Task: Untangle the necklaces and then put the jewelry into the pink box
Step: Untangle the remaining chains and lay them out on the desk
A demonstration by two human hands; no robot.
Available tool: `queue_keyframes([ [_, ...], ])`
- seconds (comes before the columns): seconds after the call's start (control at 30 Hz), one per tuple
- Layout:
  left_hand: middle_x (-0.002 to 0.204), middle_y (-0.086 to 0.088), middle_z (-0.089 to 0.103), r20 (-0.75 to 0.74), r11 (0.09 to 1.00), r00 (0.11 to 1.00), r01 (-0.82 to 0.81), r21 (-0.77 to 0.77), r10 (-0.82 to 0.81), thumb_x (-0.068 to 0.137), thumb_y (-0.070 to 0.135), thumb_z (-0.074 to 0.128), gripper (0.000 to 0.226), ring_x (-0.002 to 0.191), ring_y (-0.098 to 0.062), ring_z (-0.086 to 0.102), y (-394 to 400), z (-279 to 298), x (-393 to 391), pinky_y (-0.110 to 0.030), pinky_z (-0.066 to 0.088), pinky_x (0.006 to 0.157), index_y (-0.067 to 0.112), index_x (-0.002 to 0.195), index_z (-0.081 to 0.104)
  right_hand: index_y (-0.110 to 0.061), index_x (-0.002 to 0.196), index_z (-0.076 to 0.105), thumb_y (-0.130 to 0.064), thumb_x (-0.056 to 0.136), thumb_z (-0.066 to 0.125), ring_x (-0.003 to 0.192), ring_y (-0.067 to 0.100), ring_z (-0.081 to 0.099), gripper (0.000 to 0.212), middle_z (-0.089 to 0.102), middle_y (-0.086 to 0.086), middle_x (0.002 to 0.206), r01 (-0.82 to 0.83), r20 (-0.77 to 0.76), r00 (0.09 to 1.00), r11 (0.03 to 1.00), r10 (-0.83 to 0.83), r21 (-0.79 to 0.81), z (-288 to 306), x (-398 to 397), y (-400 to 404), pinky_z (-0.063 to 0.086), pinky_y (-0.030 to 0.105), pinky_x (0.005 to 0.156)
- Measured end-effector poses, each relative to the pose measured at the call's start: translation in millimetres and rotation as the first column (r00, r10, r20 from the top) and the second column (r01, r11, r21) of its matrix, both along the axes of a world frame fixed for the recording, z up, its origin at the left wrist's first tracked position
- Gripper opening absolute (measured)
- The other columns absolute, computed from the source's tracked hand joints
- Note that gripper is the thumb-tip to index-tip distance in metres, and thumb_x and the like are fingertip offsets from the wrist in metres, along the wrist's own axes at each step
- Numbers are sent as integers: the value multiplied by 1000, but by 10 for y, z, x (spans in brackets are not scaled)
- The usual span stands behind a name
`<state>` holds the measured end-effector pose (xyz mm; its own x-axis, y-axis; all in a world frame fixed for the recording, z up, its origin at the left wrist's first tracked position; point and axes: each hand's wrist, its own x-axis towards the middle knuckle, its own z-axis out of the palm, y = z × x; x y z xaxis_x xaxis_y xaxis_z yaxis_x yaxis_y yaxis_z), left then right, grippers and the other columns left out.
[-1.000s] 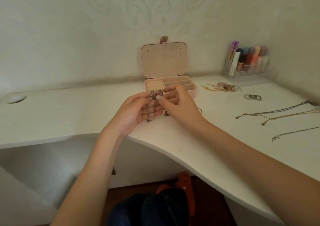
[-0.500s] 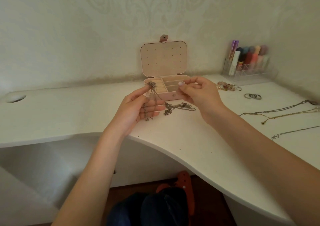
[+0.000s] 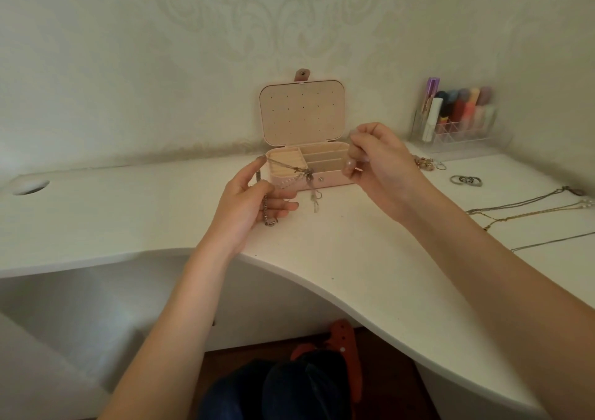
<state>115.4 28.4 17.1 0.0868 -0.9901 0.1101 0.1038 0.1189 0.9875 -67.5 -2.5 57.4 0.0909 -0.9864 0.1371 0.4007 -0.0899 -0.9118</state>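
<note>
Both hands up over the white desk [image 3: 370,258] now, a tangled necklace [image 3: 307,175] strung between them, right in front of the open pink box [image 3: 335,178]. Left hand [image 3: 248,207] has its thumb and forefinger pinched on one end, chain dangling past the palm. Right hand [image 3: 376,162], at three o'clock of the knot, has its fingers curled tight on the other strand. Over at three o'clock on the desk lie straightened chains [image 3: 528,210], rings [image 3: 466,180] and a clear organizer [image 3: 460,126].
</note>
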Motion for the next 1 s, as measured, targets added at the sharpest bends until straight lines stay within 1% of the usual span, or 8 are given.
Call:
queue_keyframes([
  [0.1,72,-8,73,30,998,998,-55,1,55,92,0,42,42,64,-21,70,-22,-23,-7,-27,42,53,23,126,49,-15,85,41,-10,99,45,46,11,37,15,31,-2,54,-24,-53,998,1000,23,-19,24,-12,39,38,22,49],
  [0.27,74,0,74,236,980,952,-185,-68,196,90,18,59,22,74,-14,67,-7,-73,-46,-22,51,60,21,110,66,-16,95,47,-19,98,50,55,16,51,5,39,9,61,22,-516,828,931,-221,-364,-18,8,92,44,16,56],
  [0.43,89,10,62,627,932,702,-153,-330,337,78,28,74,9,81,-3,52,21,-134,-103,-17,40,72,30,85,68,-17,90,47,-14,97,50,62,25,45,8,41,15,60,-37,-524,814,877,-251,-478,-4,35,137,33,11,45],
  [0.57,91,15,67,468,965,880,52,-258,77,84,23,70,12,84,-1,61,36,31,-324,-16,46,74,29,95,68,-14,92,46,-11,97,50,50,11,50,8,46,0,51,-134,-471,876,886,-103,-443,15,62,170,50,25,59],
  [0.63,86,7,71,395,965,918,71,-253,36,87,21,68,5,84,-9,66,17,52,-433,-20,49,75,23,91,70,-15,91,46,-11,97,50,44,6,47,9,44,-7,48,-125,-447,890,896,-88,-426,14,52,161,48,23,53],
  [0.7,88,-5,73,351,966,936,79,-246,13,87,20,68,8,84,-13,67,0,23,-492,-23,51,78,15,92,71,-17,89,46,-13,97,51,45,15,40,10,38,1,51,-46,-447,878,899,-171,-435,8,23,137,43,25,48],
  [0.83,85,-10,73,300,958,943,211,-195,-147,86,13,68,10,82,-16,68,19,-25,-540,-33,53,87,6,94,70,-20,89,48,-18,96,51,52,21,35,8,35,3,55,121,-482,791,869,-376,-480,-14,-27,72,50,50,47],
  [1.0,63,2,65,138,971,979,175,-164,-153,85,6,65,17,68,-12,68,10,22,-429,-21,53,76,12,70,60,-22,89,48,-21,96,51,45,10,33,8,36,-11,45,239,-440,733,802,-519,-547,6,-124,17,36,32,45],
])
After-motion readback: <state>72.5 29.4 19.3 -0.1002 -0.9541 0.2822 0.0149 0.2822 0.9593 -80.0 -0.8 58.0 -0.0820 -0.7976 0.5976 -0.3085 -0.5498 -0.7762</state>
